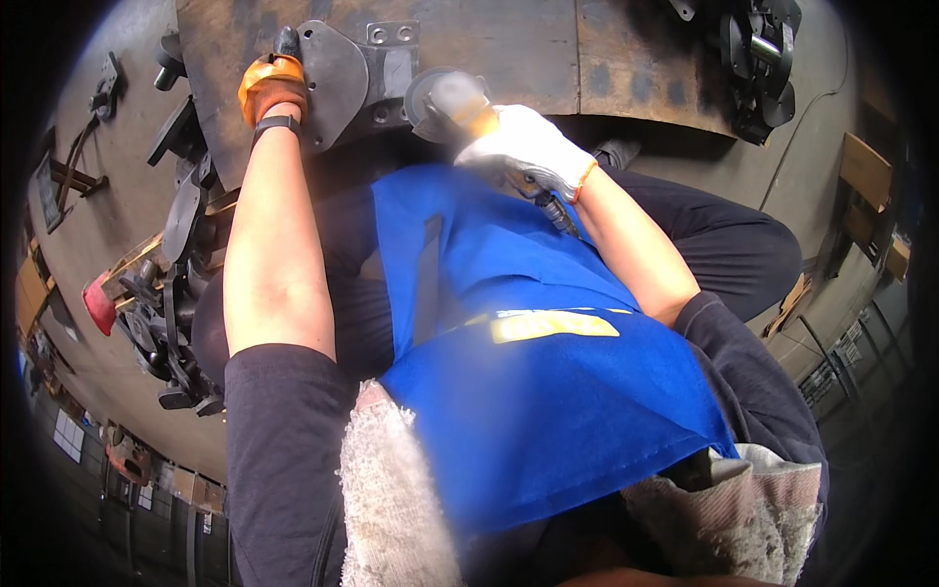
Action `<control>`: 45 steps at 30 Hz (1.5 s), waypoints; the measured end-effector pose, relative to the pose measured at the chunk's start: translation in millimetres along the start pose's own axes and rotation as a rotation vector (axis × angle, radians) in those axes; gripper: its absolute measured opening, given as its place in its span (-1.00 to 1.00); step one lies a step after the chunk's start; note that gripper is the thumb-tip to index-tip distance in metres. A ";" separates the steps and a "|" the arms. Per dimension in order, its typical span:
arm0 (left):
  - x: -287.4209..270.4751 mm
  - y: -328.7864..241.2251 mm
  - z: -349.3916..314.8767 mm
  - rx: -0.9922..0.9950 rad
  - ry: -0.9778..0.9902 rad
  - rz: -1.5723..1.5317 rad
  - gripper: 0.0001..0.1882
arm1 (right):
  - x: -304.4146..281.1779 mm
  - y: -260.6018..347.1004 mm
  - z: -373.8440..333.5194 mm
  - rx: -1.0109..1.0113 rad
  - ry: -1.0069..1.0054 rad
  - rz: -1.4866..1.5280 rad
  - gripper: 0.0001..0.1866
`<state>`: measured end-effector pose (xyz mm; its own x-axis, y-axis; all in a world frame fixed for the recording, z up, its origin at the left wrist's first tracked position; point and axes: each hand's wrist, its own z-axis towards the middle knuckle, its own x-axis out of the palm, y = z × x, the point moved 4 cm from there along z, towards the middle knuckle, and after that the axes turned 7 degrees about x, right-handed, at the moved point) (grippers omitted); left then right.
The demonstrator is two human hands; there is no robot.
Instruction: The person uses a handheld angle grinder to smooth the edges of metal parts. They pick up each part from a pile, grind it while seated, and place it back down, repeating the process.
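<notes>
tabletop (675, 59) near edge, toward left corner: plate (335, 83) | right of plate: grinder (458, 104) | floor (117, 201) beyond left edge: metal parts (176, 315)

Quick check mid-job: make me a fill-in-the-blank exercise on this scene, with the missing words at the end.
1. The glove on the left hand is mostly ____.
2. The right hand, which holds the power tool, wears a ____ glove.
3. The dark wristband is on the ____ arm.
4. The apron is mainly ____.

Missing words: orange; white; left; blue.
</notes>
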<state>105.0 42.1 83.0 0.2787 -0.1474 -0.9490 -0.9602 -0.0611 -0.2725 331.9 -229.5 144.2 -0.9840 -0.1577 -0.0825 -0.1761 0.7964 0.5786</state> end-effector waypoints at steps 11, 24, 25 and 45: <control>-6.3 -7.1 -4.7 0.006 0.041 -0.067 -0.15 | -6.3 -2.4 -1.4 -0.141 -0.084 -0.091 -0.61; -4.0 -12.3 -5.5 -0.018 0.067 -0.098 -0.18 | -2.4 27.0 6.9 -0.005 0.016 -0.015 -0.61; -5.1 -9.6 -4.8 -0.013 0.054 -0.088 -0.18 | -2.3 25.0 8.8 -0.033 -0.003 -0.040 -0.56; 3.0 2.5 1.2 0.021 0.031 -0.030 -0.21 | -8.2 11.7 18.6 -0.144 -0.085 -0.118 -0.47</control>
<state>103.4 42.7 79.3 0.3074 -0.1764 -0.9351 -0.9515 -0.0455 -0.3042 337.5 -208.0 136.6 -0.9566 -0.1899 -0.2211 -0.2905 0.6825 0.6707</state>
